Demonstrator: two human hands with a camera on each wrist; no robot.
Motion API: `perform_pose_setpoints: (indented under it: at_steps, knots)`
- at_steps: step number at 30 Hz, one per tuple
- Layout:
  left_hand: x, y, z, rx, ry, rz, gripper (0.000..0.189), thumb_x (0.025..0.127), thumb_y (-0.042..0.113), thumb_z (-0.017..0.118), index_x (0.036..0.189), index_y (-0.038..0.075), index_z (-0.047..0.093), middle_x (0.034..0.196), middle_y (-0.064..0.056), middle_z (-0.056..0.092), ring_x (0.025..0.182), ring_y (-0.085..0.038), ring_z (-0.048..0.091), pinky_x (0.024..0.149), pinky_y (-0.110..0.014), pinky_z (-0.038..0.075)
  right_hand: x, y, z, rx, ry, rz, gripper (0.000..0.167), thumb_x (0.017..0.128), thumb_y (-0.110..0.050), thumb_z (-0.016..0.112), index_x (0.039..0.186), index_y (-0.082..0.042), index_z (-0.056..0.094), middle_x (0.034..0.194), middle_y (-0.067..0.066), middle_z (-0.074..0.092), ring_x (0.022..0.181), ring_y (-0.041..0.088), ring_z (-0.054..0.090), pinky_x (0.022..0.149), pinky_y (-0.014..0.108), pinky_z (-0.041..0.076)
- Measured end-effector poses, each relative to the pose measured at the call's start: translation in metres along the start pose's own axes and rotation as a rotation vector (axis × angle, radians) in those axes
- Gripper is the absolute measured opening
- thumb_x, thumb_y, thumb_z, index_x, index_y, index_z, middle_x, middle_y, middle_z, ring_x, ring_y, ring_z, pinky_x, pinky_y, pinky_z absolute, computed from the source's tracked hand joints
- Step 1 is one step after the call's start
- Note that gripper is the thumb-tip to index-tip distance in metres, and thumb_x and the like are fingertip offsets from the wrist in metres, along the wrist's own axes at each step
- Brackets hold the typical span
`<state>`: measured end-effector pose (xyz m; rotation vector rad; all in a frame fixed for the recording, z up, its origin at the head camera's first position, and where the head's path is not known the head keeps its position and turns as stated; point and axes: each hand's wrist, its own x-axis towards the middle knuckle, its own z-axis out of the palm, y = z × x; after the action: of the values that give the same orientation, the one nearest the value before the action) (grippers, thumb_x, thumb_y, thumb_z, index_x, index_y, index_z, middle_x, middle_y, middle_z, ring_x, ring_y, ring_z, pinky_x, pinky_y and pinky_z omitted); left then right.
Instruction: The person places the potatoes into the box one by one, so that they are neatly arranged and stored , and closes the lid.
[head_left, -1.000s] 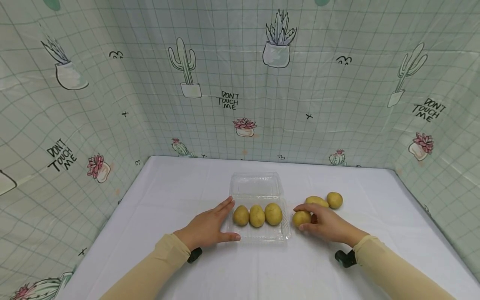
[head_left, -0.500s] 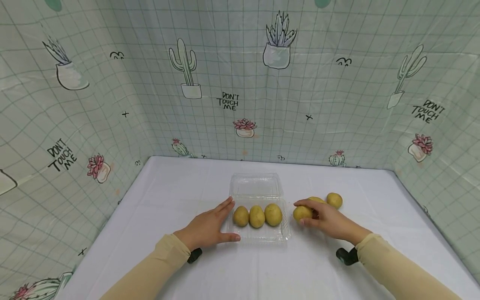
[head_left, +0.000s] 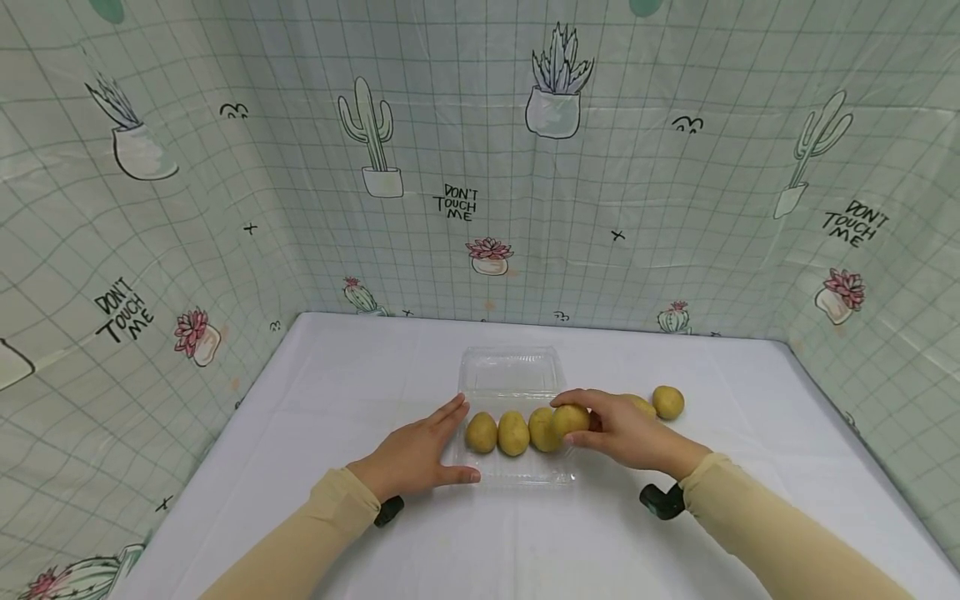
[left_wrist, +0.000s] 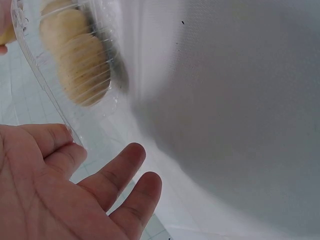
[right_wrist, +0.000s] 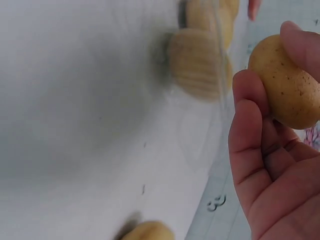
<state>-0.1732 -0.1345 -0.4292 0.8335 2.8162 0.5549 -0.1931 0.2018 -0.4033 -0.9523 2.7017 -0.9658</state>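
A clear plastic clamshell box [head_left: 517, 478] lies with its lid [head_left: 512, 367] folded back, and three potatoes [head_left: 513, 433] stand in a row inside. My right hand [head_left: 626, 429] pinches another potato [right_wrist: 285, 82] between thumb and fingers, over the right side of the box. In the head view this held potato overlaps the rightmost one in the row. At the box's left side rests my left hand [head_left: 420, 450], its fingers spread and fairly straight. The left wrist view shows its fingertips [left_wrist: 67, 152] at the rim of the box wall.
To the right of the box, beyond my right hand, a round potato [head_left: 668, 402] and a partly hidden one [head_left: 639, 406] lie on the white tablecloth [head_left: 360, 358]. Printed fabric walls [head_left: 525, 208] stand along the back and sides of the table.
My right hand has lifted the potato from the table beside the box and carried it left, over the box's right edge. The left hand has stayed in place.
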Motion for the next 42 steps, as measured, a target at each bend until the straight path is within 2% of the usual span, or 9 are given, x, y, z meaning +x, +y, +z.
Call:
perform_pose_setpoints:
  at_steps: [4,11,13,17,24,34,42]
  knots:
    - [-0.001,0.000,0.000,-0.002,0.003,0.006,0.101,0.086,0.063,0.068,0.157,0.004,0.028,0.164,-0.008,0.020,0.139,-0.034,0.039,0.106,-0.050,0.040,0.010,-0.012,0.010,0.031,-0.051,-0.019,0.046,0.092,-0.025,0.075,0.135,-0.019,0.059,0.119,-0.007,0.060,0.080,0.013,0.056,0.071,0.028,0.049]
    - [-0.001,-0.001,0.000,-0.003,0.008,0.009,0.101,0.085,0.064,0.067,0.157,0.005,0.028,0.164,-0.007,0.020,0.139,-0.034,0.039,0.106,-0.049,0.040,0.025,-0.030,0.028,0.014,-0.087,-0.078,0.046,0.092,-0.021,0.075,0.134,-0.017,0.059,0.131,-0.005,0.059,0.111,0.014,0.056,0.095,0.038,0.048]
    - [-0.001,-0.001,0.000,0.002,0.010,0.009,0.101,0.085,0.065,0.067,0.157,0.005,0.028,0.164,-0.007,0.020,0.139,-0.033,0.039,0.106,-0.049,0.040,0.028,-0.033,0.033,0.009,-0.094,-0.087,0.045,0.092,-0.021,0.075,0.134,-0.016,0.059,0.131,-0.004,0.059,0.115,0.015,0.055,0.098,0.040,0.046]
    - [-0.001,-0.002,0.002,0.015,0.019,0.015,0.102,0.085,0.066,0.065,0.157,0.005,0.028,0.164,-0.007,0.020,0.139,-0.033,0.040,0.105,-0.048,0.041,0.032,-0.035,0.043,-0.010,-0.107,-0.101,0.044,0.093,-0.024,0.074,0.133,-0.016,0.060,0.130,-0.002,0.059,0.114,0.017,0.055,0.096,0.041,0.047]
    - [-0.001,-0.003,0.003,0.022,0.025,0.020,0.102,0.085,0.067,0.064,0.157,0.006,0.028,0.164,-0.007,0.020,0.137,-0.034,0.042,0.103,-0.049,0.042,0.035,-0.037,0.054,-0.035,-0.119,-0.092,0.043,0.092,-0.026,0.074,0.132,-0.018,0.061,0.128,-0.007,0.061,0.112,0.016,0.053,0.094,0.039,0.046]
    - [-0.001,-0.003,0.003,0.014,0.015,0.023,0.101,0.086,0.067,0.063,0.158,0.005,0.027,0.164,-0.008,0.020,0.138,-0.034,0.042,0.103,-0.049,0.043,0.036,-0.042,0.063,0.014,-0.139,-0.076,0.046,0.095,-0.030,0.071,0.136,-0.013,0.057,0.131,0.001,0.059,0.106,0.013,0.055,0.092,0.036,0.047]
    - [-0.002,-0.003,0.002,0.009,0.015,0.029,0.102,0.086,0.066,0.064,0.157,0.004,0.026,0.164,-0.008,0.019,0.138,-0.034,0.041,0.104,-0.047,0.042,0.037,-0.042,0.067,0.035,-0.153,-0.058,0.048,0.095,-0.033,0.070,0.138,-0.015,0.056,0.121,-0.004,0.062,0.101,0.013,0.055,0.088,0.032,0.048]
